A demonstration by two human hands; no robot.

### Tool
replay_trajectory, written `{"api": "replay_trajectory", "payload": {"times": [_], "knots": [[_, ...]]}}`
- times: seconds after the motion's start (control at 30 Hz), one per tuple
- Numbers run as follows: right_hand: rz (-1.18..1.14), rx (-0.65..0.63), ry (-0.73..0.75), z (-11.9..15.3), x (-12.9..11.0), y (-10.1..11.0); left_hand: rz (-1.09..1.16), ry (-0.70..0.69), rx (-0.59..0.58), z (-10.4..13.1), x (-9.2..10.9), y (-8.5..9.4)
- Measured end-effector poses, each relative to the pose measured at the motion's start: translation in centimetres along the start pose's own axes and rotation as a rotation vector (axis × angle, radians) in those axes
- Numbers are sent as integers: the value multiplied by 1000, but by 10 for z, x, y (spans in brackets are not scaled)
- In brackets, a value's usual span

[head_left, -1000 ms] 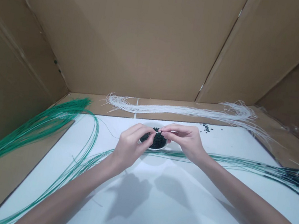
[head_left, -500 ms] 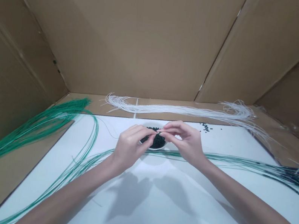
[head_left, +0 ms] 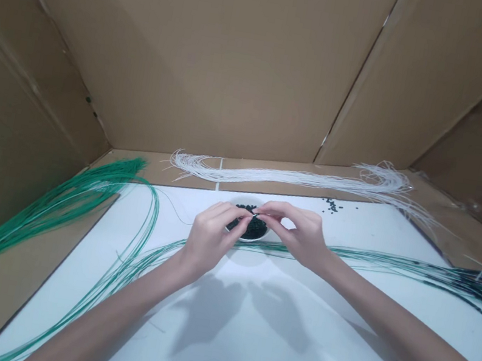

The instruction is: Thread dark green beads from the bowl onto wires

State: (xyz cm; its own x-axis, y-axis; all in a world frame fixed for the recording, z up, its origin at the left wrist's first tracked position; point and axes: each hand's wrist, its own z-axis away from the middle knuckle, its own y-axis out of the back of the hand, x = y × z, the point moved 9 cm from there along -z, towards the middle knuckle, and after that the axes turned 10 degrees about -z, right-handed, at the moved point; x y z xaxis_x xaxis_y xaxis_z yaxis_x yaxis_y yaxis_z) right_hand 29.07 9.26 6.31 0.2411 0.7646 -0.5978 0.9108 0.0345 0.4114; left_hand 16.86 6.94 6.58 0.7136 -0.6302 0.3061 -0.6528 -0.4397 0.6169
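Note:
Over a small white bowl of dark beads, my two hands meet fingertip to fingertip. My left hand is closed in a pinch on a thin strand, which curves in from the left; its tip between the fingers is pale and tiny. Thumb and fingers of my right hand pinch at the same spot, on a small dark piece that looks like a bead, mostly hidden by the fingertips. Behind the wrists, green strands run across the table, their right ends carrying dark beads.
A thick bundle of green strands lies at the left. White strands stretch along the back on cardboard. Loose dark beads are scattered on the white table behind my right hand. Cardboard walls enclose the back and sides.
The fingers of my right hand have lowered and bent slightly, still pinching at the same spot. My left hand has hardly moved.

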Motion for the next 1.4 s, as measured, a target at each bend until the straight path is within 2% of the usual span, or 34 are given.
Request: {"api": "replay_trajectory", "payload": {"times": [0.1, 0.43, 0.53, 0.73, 0.97, 1.07, 1.23, 1.4], "knots": [[-5, -12, 6, 1, -1, -2, -6, 16, 17, 1, -1, 1], [129, 27, 274, 6, -24, -2, -42, 35, -4, 2, -3, -1], [154, 43, 291, 7, -26, -2, -30, 45, -27, 3, -3, -2], [124, 69, 258, 6, -25, -1, -14, 38, -46, 2, -3, -2], [-57, 71, 2, 3, -5, -2, -73, -45, -1, 2, 4, -1], [-87, 64, -42, 3, -2, -2, -65, -64, 7, 2, 7, 0], [-121, 11, -12, -1, -5, -5, -19, -30, 17, 1, 4, 3], [-155, -35, -113, -3, 4, -8, 4, 12, 33, -1, -2, 5]]}}
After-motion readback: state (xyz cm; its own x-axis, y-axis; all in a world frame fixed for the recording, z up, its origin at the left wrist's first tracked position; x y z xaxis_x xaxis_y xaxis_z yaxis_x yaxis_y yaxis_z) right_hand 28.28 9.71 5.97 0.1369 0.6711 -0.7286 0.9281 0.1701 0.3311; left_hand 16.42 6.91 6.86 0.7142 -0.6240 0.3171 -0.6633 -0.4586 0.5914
